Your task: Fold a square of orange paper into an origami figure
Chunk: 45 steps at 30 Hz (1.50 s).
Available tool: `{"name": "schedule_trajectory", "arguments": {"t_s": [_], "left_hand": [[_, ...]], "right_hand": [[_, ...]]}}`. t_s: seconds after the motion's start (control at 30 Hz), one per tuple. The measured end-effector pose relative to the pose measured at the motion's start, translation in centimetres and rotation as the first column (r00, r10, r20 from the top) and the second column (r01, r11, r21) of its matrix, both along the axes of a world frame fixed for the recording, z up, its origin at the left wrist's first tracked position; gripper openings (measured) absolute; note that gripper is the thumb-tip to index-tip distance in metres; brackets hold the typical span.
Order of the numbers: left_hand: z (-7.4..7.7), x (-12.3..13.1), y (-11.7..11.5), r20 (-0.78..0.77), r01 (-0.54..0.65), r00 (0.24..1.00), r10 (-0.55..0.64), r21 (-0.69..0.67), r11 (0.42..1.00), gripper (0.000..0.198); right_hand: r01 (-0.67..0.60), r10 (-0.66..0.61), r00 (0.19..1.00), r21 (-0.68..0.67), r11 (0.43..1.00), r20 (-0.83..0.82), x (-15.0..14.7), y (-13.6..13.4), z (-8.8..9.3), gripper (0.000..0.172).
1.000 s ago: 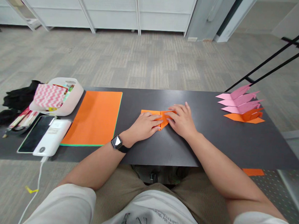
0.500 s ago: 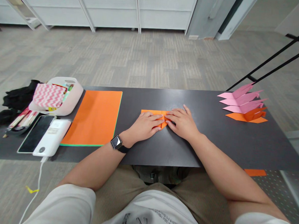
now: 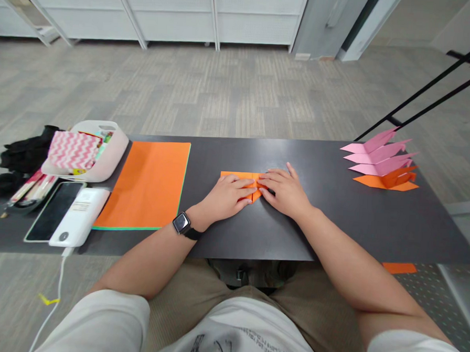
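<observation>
A folded piece of orange paper (image 3: 241, 175) lies flat on the dark table, partly covered by my hands. My left hand (image 3: 226, 197) rests over its left side, fingers stretched out and fingertips near a vertical crease. From the other side, my right hand (image 3: 287, 193) touches the paper's right part with its fingertips and thumb, the other fingers spread. The paper's right edge is hidden under that hand. A small pointed lower corner shows between the two hands. Neither hand lifts the paper off the table.
To the left lies a stack of orange sheets (image 3: 148, 182) with a green edge below. Beyond it are a white basket (image 3: 115, 156), a phone (image 3: 55, 211) and a white power bank (image 3: 79, 217) with a cable. Folded pink paper birds (image 3: 381, 156) and an orange bird (image 3: 392, 180) stand at right.
The view has shifted very slightly. Both hands stay in nearly the same place on the folded orange paper, and nothing else has visibly moved.
</observation>
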<state>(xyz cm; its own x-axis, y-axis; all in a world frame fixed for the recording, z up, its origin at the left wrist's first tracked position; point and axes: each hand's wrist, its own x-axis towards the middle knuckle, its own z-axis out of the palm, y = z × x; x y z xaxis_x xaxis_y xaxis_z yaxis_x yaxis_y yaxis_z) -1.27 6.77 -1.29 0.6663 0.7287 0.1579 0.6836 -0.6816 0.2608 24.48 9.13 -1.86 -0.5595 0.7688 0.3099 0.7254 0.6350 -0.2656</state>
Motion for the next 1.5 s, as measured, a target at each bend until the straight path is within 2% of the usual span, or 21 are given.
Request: {"name": "schedule_trajectory", "arguments": {"t_s": [0.23, 0.47, 0.93, 1.5], "left_hand": [[0.24, 0.08, -0.02, -0.020, 0.003, 1.000, -0.003, 0.010, 1.000, 0.039], [-0.30, 0.09, 0.12, -0.030, -0.001, 1.000, 0.002, 0.034, 0.999, 0.035], [0.24, 0.13, -0.02, -0.048, -0.025, 0.999, 0.024, -0.028, 0.999, 0.049], [0.32, 0.12, -0.01, -0.034, -0.036, 0.999, 0.034, -0.053, 0.998, 0.048]], "right_hand": [[-0.003, 0.003, 1.000, -0.005, 1.000, 0.000, 0.07, 0.03, -0.13, 0.027], [-0.008, 0.008, 1.000, 0.002, 1.000, 0.014, -0.08, -0.19, 0.12, 0.030], [0.009, -0.008, 0.999, -0.019, 1.000, 0.052, -0.25, -0.28, 0.12, 0.034], [0.009, -0.008, 0.999, -0.016, 1.000, 0.045, -0.25, -0.37, 0.21, 0.031]]}}
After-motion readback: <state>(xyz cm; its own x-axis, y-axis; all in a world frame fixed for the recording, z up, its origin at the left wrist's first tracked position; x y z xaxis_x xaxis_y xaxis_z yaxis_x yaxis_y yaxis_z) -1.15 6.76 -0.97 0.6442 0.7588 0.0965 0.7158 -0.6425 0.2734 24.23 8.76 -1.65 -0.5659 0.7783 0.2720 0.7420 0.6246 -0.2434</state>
